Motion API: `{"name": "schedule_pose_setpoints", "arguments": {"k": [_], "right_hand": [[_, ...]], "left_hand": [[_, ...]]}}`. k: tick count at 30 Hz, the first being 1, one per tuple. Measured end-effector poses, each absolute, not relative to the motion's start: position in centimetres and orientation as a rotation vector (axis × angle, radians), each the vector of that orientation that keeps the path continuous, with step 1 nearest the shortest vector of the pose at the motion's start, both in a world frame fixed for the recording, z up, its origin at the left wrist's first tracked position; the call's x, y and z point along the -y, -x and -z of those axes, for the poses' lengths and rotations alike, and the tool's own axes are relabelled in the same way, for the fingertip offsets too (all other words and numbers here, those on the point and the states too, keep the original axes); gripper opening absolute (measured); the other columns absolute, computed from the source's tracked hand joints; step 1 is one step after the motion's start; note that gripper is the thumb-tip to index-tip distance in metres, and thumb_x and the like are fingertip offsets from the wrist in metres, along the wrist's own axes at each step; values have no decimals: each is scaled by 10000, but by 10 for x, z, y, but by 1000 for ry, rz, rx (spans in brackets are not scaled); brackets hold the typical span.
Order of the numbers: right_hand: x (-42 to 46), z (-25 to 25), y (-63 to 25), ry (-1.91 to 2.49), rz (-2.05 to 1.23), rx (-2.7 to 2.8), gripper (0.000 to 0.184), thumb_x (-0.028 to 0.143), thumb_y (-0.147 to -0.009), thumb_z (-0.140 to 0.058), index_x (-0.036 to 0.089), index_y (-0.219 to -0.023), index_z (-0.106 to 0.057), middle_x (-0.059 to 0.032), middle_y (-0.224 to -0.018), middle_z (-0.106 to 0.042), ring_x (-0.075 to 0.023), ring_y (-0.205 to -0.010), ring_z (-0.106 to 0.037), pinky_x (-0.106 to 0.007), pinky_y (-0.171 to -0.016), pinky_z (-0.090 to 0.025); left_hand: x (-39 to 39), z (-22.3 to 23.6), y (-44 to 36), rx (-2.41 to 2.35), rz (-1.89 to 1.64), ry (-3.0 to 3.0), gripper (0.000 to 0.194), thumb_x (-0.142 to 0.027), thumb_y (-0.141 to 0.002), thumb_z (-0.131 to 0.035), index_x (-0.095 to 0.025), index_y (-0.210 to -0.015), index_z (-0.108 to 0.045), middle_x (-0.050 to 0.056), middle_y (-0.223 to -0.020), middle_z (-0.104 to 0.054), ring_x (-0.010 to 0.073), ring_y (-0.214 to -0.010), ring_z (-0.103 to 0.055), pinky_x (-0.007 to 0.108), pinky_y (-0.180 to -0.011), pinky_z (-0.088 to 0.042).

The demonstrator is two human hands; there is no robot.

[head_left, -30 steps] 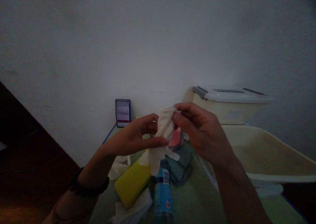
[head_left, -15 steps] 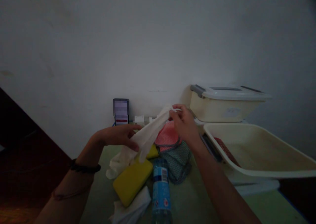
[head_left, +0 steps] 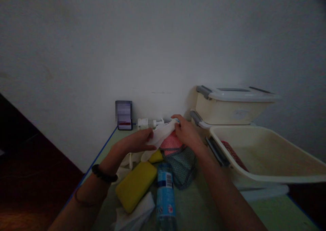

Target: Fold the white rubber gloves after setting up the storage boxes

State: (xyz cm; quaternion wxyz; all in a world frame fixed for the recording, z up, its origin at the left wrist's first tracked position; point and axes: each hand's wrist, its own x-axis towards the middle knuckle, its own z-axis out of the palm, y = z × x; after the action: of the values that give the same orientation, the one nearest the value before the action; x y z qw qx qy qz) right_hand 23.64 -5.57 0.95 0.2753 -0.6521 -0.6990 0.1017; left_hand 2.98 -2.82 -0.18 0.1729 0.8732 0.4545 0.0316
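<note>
My left hand (head_left: 139, 142) and my right hand (head_left: 183, 130) both grip a white glove (head_left: 161, 136), stretched between them low over the table. Under the glove lie a pink cloth (head_left: 171, 143) and a dark teal mesh cloth (head_left: 182, 168). A yellow sponge (head_left: 135, 184) lies below my left hand, with a smaller yellow piece (head_left: 156, 157) beside it. A blue-labelled plastic bottle (head_left: 165, 195) stands in front, near the bottom edge.
A cream basin (head_left: 265, 156) sits at the right, with a lidded cream storage box (head_left: 233, 105) behind it. A phone (head_left: 124, 114) leans on the white wall, small white objects (head_left: 147, 123) beside it. White cloth (head_left: 134, 212) lies at the front. The green table's left edge (head_left: 102, 153) has blue trim.
Both hands have moved forward and down toward the table with the glove. The glove, held up in front of me earlier, now lies low over the pink cloth.
</note>
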Motion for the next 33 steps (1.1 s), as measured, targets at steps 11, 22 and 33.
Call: {"name": "schedule_pose_setpoints", "arguments": {"k": [11, 22, 33], "right_hand": [[52, -9, -240, 1712, -330, 1892, 318, 149, -893, -385, 192, -1099, -623, -37, -647, -697, -178, -632, -668, -244, -609, -457], [53, -10, -239, 1765, -298, 1881, 323, 156, -882, -406, 186, -1125, -616, -63, -746, -728, -183, -675, -672, -260, -653, -465], [54, -10, -236, 1738, -344, 1854, 289, 137, -888, -393, 206, -1069, -607, -34, -651, -697, -178, -592, -652, -250, -591, -439]], "left_hand": [[25, -5, -29, -1256, -62, -2604, 174, -179, -779, -462, -148, -713, -621, 51, -697, -662, 171, -639, -582, 260, -586, -384], [46, -21, -38, -1262, -52, -2663, 150, -194, -783, -467, -164, -838, -603, 72, -822, -667, 179, -698, -587, 271, -619, -419], [46, 2, -53, -1321, 169, -2654, 244, -361, -775, -551, -147, -856, -633, 127, -827, -683, 220, -658, -613, 289, -542, -394]]}}
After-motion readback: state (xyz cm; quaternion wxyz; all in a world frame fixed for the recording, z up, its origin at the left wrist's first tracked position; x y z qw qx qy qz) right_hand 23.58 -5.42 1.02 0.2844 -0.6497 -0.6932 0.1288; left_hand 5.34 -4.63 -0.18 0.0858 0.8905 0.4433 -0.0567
